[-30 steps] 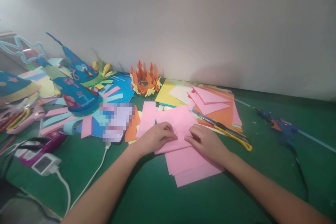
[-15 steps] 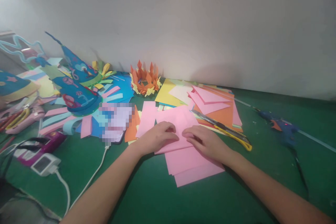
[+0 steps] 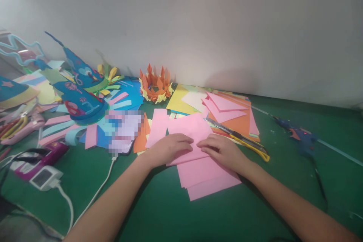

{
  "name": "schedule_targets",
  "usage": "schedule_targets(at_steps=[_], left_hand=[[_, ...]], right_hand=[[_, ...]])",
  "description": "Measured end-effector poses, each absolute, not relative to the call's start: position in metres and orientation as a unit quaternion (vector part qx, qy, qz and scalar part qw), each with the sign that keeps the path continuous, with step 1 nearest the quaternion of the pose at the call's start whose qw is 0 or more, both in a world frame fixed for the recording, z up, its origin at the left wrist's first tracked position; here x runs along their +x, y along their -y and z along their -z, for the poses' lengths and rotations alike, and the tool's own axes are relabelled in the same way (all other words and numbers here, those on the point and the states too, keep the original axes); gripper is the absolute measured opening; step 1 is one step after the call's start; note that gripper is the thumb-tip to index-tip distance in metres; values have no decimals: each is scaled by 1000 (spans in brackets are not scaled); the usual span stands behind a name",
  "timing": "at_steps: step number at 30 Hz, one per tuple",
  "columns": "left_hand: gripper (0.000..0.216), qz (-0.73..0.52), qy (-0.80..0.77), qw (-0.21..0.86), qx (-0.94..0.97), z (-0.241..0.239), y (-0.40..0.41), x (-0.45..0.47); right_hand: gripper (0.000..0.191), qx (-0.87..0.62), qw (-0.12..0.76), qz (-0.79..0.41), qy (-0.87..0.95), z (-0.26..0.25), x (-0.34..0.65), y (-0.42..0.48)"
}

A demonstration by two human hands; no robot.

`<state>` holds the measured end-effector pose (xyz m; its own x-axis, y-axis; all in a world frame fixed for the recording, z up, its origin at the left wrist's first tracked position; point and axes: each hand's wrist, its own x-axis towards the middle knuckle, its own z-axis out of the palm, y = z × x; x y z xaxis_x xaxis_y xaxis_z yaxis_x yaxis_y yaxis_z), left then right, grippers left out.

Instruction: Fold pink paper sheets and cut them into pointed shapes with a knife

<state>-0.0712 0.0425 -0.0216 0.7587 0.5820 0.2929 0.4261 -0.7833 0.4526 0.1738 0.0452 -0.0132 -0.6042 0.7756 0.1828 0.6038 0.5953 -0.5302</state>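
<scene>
A pink sheet of paper (image 3: 188,125) lies in front of me, overlapping more pink sheets (image 3: 208,177) beneath its near edge. From the left, my left hand (image 3: 169,149) rests on the top sheet, fingers stretched out flat and pointing right. My right hand (image 3: 227,152) lies on the sheet's right part, its fingers loosely bent and apart from the thumb. A small gap separates the two sets of fingertips. Just beyond my right hand is a yellow-handled utility knife (image 3: 241,137). Another pink piece (image 3: 157,123) lies beyond my left hand.
Behind the hands are stacked coloured papers (image 3: 178,98) and an orange paper crown (image 3: 155,87). Blue cone hats (image 3: 82,102), a charging phone (image 3: 124,132) and a power strip (image 3: 53,153) occupy the left. A blue glue gun (image 3: 300,134) lies right, its cord trailing nearer.
My left fingers have flattened and straightened over the pink sheet. My right hand stays almost where it was. The whole view has shifted slightly.
</scene>
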Motion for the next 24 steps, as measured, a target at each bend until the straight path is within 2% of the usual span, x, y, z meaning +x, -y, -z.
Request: schedule_targets(at_steps=[3,8,14,21,24], left_hand=[[35,-213,-283,208,912,17,-43,-70],[20,-209,-286,235,905,9,-42,-69],[25,-195,-287,246,905,9,-43,-69],[27,-196,-295,261,898,8,-44,-68],[25,-201,-295,266,895,10,-44,-68]], right_hand=[[18,-405,206,-232,860,13,174,-46],[14,-422,206,-270,841,13,175,-48],[9,-403,218,-270,847,14,175,-48],[23,-247,184,-50,950,14,173,-39],[27,-175,169,-26,970,12,168,-34]])
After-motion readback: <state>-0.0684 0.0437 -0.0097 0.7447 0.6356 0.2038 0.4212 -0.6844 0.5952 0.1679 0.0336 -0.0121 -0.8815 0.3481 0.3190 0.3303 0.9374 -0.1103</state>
